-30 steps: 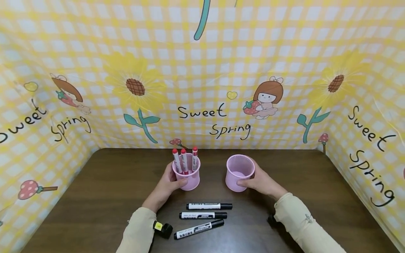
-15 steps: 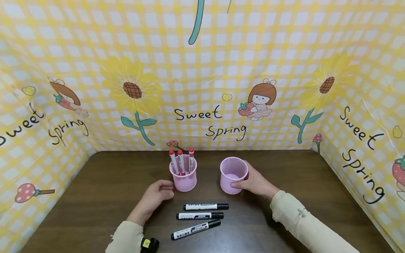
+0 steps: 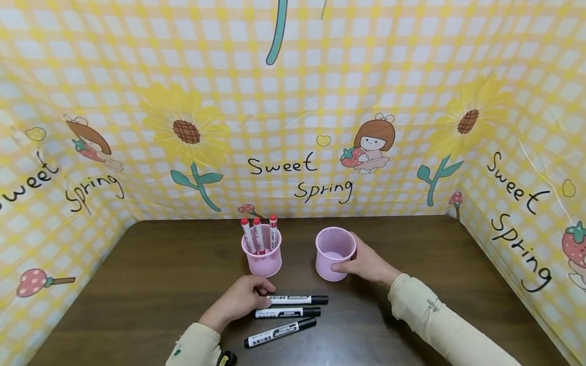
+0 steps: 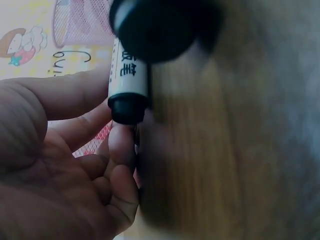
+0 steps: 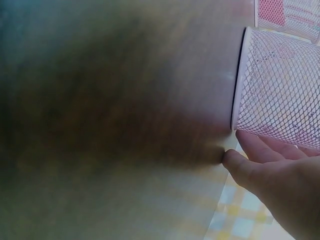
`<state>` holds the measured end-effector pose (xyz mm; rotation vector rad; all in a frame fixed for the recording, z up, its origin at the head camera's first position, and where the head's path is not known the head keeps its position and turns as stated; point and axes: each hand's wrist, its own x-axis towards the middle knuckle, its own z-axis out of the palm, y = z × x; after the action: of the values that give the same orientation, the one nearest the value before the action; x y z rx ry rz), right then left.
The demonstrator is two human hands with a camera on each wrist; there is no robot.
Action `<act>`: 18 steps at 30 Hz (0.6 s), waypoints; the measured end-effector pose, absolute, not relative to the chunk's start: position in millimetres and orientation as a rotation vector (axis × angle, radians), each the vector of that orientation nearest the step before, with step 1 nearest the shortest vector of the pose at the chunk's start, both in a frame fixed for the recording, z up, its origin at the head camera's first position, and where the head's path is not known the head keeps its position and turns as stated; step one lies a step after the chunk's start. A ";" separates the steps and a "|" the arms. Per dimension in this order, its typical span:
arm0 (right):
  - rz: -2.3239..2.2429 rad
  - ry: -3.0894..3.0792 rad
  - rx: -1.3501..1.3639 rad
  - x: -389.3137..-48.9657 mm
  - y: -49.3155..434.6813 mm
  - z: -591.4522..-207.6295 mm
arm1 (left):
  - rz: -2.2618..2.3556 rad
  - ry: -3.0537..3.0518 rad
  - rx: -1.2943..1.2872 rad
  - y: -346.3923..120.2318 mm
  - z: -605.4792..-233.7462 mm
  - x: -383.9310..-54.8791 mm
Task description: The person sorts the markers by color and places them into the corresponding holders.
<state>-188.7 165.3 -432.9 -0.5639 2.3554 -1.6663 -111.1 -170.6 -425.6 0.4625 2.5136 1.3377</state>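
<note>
In the head view my left hand (image 3: 242, 300) is at the left end of the farthest whiteboard marker (image 3: 297, 300), thumb and fingers pinching it. The left wrist view shows the black end (image 4: 127, 109) of a marker between thumb and fingers. A second marker (image 3: 287, 312) and a third marker (image 3: 280, 332) lie nearer, the third slanted. My right hand (image 3: 373, 262) holds the right pink mesh pen cup (image 3: 331, 269) around its side, thumb in front; some fingers are hidden behind it. The left pen cup (image 3: 264, 265) stands upright with three red-capped markers (image 3: 258, 236) inside.
The brown wooden table (image 3: 137, 274) ends at a yellow checked cloth (image 3: 293, 122), which hangs at the back and both sides. A blurred dark round object (image 4: 155, 30) covers the top of the left wrist view. A black device (image 3: 227, 358) sits at the left cuff.
My left hand has let go of the left pen cup and moved nearer, to the farthest black marker's end. My right hand still holds the right cup. The whole head view has shifted slightly.
</note>
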 end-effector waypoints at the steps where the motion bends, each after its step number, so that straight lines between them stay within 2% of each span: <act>1: -1.665 2.355 -0.568 -188.8 165.5 -432.9 | 1.317 2.527 0.467 -169.4 -425.8 -110.6; 18: -1.646 2.361 -0.557 -189.1 165.0 -434.1 | 1.364 2.542 0.380 -171.0 -422.6 -108.0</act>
<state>-189.1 165.0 -434.1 -0.5572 2.3608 -1.6463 -108.0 -171.0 -422.6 0.3804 2.5423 1.3642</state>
